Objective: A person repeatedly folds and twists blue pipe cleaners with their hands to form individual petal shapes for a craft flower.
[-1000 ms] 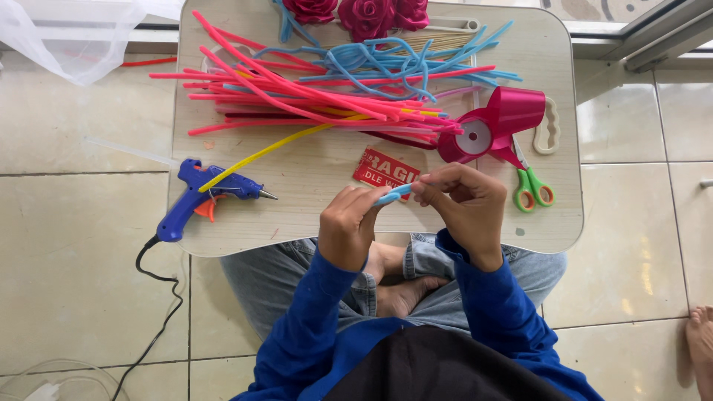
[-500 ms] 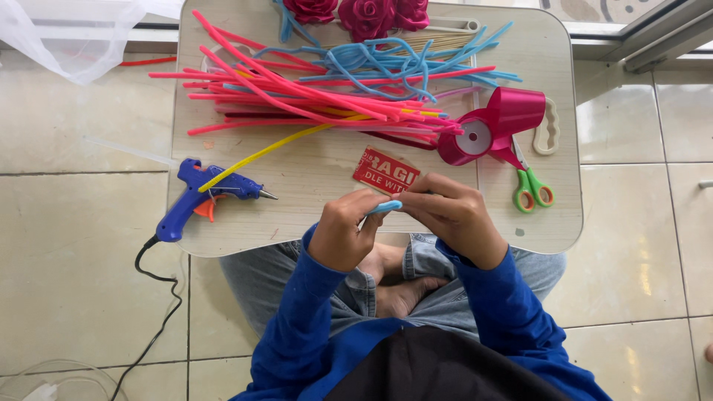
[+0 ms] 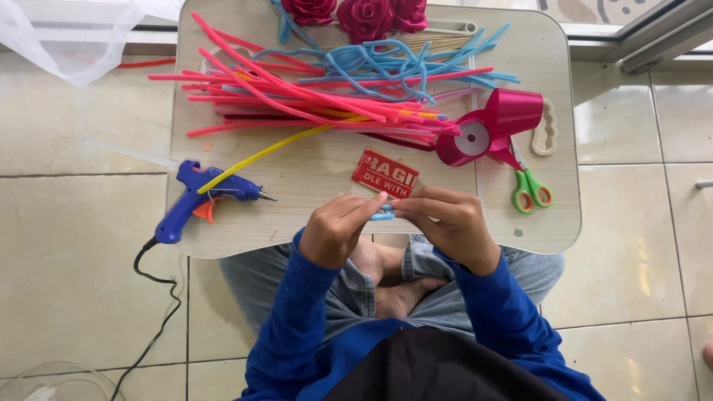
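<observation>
My left hand (image 3: 338,229) and my right hand (image 3: 445,219) meet over the near edge of a small lap table (image 3: 549,215). Both pinch a short light-blue pipe cleaner piece (image 3: 383,214) between the fingertips. Just beyond the hands lies a red label sticker (image 3: 384,173). A heap of pink pipe cleaners (image 3: 297,100) and blue pipe cleaners (image 3: 386,63) covers the far half of the table, with one yellow pipe cleaner (image 3: 275,148) slanting toward a blue glue gun (image 3: 197,197).
A magenta ribbon roll (image 3: 490,128) and green-handled scissors (image 3: 529,189) lie right of the hands. Red fabric roses (image 3: 364,13) sit at the far edge. The glue gun's black cord (image 3: 160,297) trails over the tiled floor. White netting (image 3: 74,33) lies at far left.
Both hands have slid a little down and toward me, from beside the ribbon roll to below the red sticker, still working the blue piece between the fingertips.
</observation>
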